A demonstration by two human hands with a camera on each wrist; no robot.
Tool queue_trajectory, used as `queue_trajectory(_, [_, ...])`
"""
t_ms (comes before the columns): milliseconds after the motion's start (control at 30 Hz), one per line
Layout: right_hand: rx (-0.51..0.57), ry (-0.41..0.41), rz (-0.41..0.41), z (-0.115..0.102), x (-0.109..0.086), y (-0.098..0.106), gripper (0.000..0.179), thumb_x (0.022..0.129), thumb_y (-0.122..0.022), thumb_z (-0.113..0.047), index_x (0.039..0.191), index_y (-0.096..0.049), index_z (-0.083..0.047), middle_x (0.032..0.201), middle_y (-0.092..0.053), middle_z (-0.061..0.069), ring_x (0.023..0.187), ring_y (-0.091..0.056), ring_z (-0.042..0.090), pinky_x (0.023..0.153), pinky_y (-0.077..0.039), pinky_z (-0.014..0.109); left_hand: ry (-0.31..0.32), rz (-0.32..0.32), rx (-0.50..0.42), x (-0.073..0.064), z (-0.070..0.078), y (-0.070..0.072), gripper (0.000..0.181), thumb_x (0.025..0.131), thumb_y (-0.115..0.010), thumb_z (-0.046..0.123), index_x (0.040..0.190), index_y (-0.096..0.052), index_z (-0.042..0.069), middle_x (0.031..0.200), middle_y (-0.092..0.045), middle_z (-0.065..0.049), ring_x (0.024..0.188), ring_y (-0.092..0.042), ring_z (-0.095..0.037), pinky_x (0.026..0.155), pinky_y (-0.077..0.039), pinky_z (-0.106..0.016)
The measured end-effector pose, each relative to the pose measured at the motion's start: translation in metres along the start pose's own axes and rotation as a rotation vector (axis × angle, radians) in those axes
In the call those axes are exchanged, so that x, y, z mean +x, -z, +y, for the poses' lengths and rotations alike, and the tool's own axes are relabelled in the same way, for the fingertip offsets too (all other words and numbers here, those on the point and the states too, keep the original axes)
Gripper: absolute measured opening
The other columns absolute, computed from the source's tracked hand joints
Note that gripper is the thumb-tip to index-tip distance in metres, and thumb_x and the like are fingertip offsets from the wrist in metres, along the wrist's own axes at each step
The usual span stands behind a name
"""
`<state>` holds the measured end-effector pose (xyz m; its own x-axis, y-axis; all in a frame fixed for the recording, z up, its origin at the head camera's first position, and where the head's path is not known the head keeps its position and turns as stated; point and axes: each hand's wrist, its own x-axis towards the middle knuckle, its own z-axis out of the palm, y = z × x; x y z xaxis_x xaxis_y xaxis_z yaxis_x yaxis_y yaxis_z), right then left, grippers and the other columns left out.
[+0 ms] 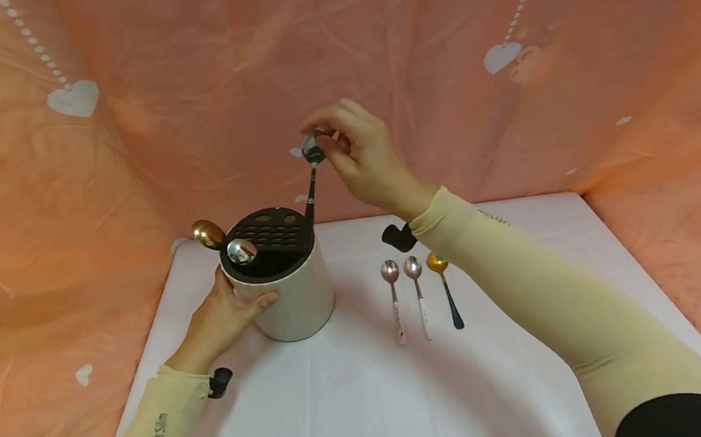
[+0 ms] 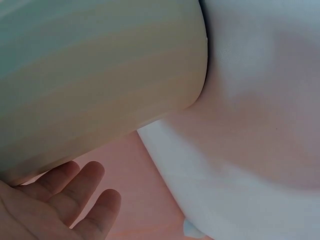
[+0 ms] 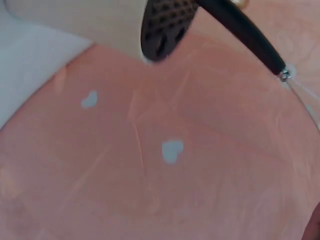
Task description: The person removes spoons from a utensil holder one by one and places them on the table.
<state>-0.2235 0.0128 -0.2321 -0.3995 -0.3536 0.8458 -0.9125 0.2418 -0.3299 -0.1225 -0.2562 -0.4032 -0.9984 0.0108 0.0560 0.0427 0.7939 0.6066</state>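
A white cylindrical utensil holder (image 1: 298,300) with a black slotted top (image 1: 264,232) stands on the table, tilted a little in the head view. My left hand (image 1: 219,320) holds its side, thumb across the front and fingers (image 2: 92,182) along the far side. Above the rim, my right hand (image 1: 365,152) pinches a silver spoon by its bowl (image 1: 313,148). That spoon's black handle (image 3: 245,37) points down, its end right at the holder's right edge. A gold spoon (image 1: 208,233) and a silver-bowled spoon (image 1: 241,251) stick out of the holder's left side.
Right of the holder, two silver spoons with pale handles (image 1: 397,321) (image 1: 425,318) and a gold spoon with a dark handle (image 1: 442,266) lie in a row on the white table (image 1: 346,406). Orange-pink cloth (image 1: 244,79) with hearts hangs behind and at both sides.
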Motion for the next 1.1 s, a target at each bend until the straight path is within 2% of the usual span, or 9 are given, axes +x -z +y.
queue_trajectory(133, [-0.05,-0.055,0.042,0.003,-0.001,0.025,0.024,0.086,-0.053,0.006,0.095,-0.068,-0.009,0.086,-0.056,0.0,0.07,-0.048,0.01,0.061,-0.039,0.025,-0.004,-0.008,-0.007,0.002,-0.002,0.001,0.11,0.074,-0.061,0.065,0.147,0.009,0.022,0.137,-0.037,-0.026,0.118,-0.041,-0.044,0.086,-0.034,-0.061])
queue_trajectory(233, [-0.078,-0.134,0.028,0.008,-0.007,0.046,0.024,0.086,-0.051,0.007,0.095,-0.068,-0.009,0.085,-0.055,0.002,0.07,-0.048,0.011,0.061,-0.039,0.025,-0.015,-0.005,-0.012,0.004,-0.003,0.001,0.11,0.074,-0.062,0.064,0.147,0.009,0.021,0.137,-0.037,-0.026,0.119,-0.041,-0.044,0.087,-0.034,-0.061])
queue_trajectory(333, [-0.138,-0.276,-0.065,0.014,-0.019,0.068,0.023,0.088,-0.051,0.004,0.098,-0.067,-0.01,0.088,-0.055,0.001,0.071,-0.049,0.011,0.063,-0.04,0.026,-0.028,-0.003,-0.013,0.007,-0.003,0.001,0.11,0.075,-0.063,0.063,0.147,0.009,0.022,0.136,-0.037,-0.026,0.119,-0.041,-0.044,0.087,-0.034,-0.061])
queue_trajectory(433, [-0.209,-0.397,-0.208,0.021,-0.039,0.087,0.022,0.09,-0.051,0.001,0.1,-0.065,-0.012,0.091,-0.054,0.0,0.074,-0.049,0.013,0.065,-0.04,0.028,-0.026,-0.012,-0.022,0.009,-0.003,0.002,0.109,0.075,-0.062,0.063,0.147,0.009,0.024,0.137,-0.037,-0.025,0.119,-0.04,-0.044,0.087,-0.033,-0.061])
queue_trajectory(567, [-0.269,-0.466,-0.341,0.036,-0.069,0.103,0.024,0.09,-0.05,0.003,0.098,-0.065,-0.013,0.092,-0.054,0.002,0.078,-0.049,0.018,0.067,-0.04,0.033,-0.007,-0.006,-0.023,0.009,-0.006,0.005,0.109,0.074,-0.062,0.064,0.147,0.009,0.025,0.138,-0.036,-0.023,0.121,-0.039,-0.043,0.087,-0.033,-0.061])
queue_trajectory(700, [-0.295,-0.55,-0.399,0.05,-0.1,0.113,0.024,0.089,-0.051,0.003,0.096,-0.066,-0.014,0.093,-0.056,0.002,0.077,-0.051,0.02,0.067,-0.042,0.035,0.0,-0.009,-0.015,0.006,-0.009,0.011,0.108,0.075,-0.061,0.064,0.147,0.009,0.023,0.139,-0.034,-0.025,0.121,-0.037,-0.045,0.086,-0.032,-0.062])
queue_trajectory(833, [-0.272,-0.655,-0.453,0.066,-0.132,0.121,0.023,0.09,-0.051,0.003,0.098,-0.065,-0.014,0.09,-0.059,0.002,0.072,-0.053,0.019,0.06,-0.042,0.035,0.006,-0.02,-0.018,0.001,-0.014,0.016,0.108,0.076,-0.06,0.063,0.147,0.01,0.022,0.139,-0.033,-0.027,0.121,-0.036,-0.047,0.085,-0.031,-0.063])
queue_trajectory(967, [-0.216,-0.77,-0.556,0.083,-0.162,0.125,0.022,0.093,-0.05,-0.002,0.1,-0.063,-0.017,0.087,-0.06,0.002,0.067,-0.054,0.02,0.054,-0.045,0.034,0.009,-0.021,-0.005,-0.003,-0.016,0.021,0.108,0.078,-0.06,0.062,0.146,0.012,0.021,0.139,-0.032,-0.029,0.121,-0.034,-0.049,0.085,-0.031,-0.064])
queue_trajectory(1100, [-0.141,-0.859,-0.647,0.094,-0.184,0.125,0.021,0.094,-0.049,-0.004,0.1,-0.061,-0.019,0.086,-0.058,0.005,0.067,-0.054,0.021,0.056,-0.048,0.034,0.003,-0.026,-0.005,-0.005,-0.016,0.023,0.107,0.078,-0.06,0.061,0.146,0.012,0.02,0.139,-0.031,-0.03,0.12,-0.035,-0.049,0.085,-0.031,-0.064])
